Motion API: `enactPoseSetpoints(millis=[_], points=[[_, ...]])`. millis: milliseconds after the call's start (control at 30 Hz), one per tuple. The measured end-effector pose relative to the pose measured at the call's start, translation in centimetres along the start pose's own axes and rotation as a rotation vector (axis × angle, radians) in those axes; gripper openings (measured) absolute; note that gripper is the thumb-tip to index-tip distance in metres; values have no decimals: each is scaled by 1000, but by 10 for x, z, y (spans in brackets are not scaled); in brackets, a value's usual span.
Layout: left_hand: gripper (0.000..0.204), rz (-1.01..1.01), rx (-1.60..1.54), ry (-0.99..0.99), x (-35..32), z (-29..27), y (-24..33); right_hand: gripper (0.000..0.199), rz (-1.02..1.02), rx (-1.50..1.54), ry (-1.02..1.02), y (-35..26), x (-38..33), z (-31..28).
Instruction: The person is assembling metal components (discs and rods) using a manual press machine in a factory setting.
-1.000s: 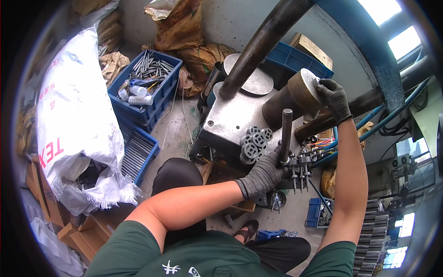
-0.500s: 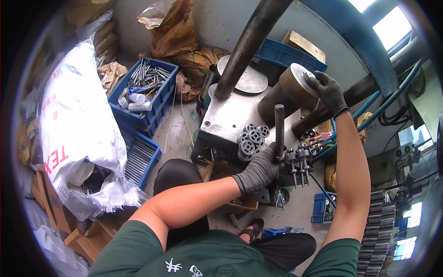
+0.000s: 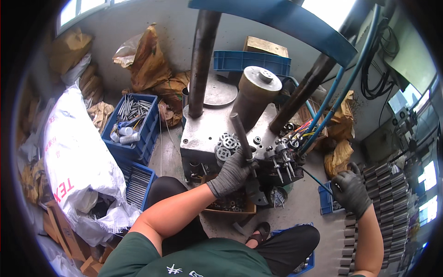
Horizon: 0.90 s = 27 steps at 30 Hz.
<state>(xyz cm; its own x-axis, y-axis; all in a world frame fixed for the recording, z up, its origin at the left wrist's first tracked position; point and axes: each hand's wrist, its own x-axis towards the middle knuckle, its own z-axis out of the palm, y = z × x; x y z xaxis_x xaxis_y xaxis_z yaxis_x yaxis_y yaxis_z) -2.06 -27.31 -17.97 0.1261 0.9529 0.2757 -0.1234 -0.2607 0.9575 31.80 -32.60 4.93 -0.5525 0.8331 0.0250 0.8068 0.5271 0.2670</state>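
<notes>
My left hand (image 3: 230,174), in a dark grey glove, is wrapped round a metal rod with a collar (image 3: 241,131). The rod leans with its top to the left. My right hand (image 3: 351,191), gloved too, is off to the right near a small blue bin (image 3: 326,201). Its fingers are curled, and I cannot make out what is in them. A thick metal cylinder (image 3: 256,97) stands on the steel press table, with a small round part (image 3: 266,75) on its top. Several round slotted metal discs (image 3: 227,143) are piled at the table's front edge.
Two dark steel columns (image 3: 203,64) rise from the press table (image 3: 210,127). Small metal fittings with pins (image 3: 284,159) sit at its right front corner, beside blue hoses (image 3: 330,104). Blue crates (image 3: 147,124) and a white sack (image 3: 80,157) stand left; stacked metal tubes (image 3: 380,212) right.
My right hand has left the cylinder's top and moved down and right to the small bin. The rod in my left hand has tilted leftward. The view has shifted.
</notes>
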Motion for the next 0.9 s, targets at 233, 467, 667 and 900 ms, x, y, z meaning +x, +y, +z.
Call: enactPoseSetpoints(millis=[233,467,667,900], points=[[47,138,42,46,13,11,4,18,278,177,227,12,-76,49],[30,411,-275,143,95,-2,86,41,105,226,948,58,-5,39],[21,372,-318,365,216,-27,137,47,498,384,804,117,75,22],[28,359,-39,513,289,-43,134,39,710,266,466,120,86,7]])
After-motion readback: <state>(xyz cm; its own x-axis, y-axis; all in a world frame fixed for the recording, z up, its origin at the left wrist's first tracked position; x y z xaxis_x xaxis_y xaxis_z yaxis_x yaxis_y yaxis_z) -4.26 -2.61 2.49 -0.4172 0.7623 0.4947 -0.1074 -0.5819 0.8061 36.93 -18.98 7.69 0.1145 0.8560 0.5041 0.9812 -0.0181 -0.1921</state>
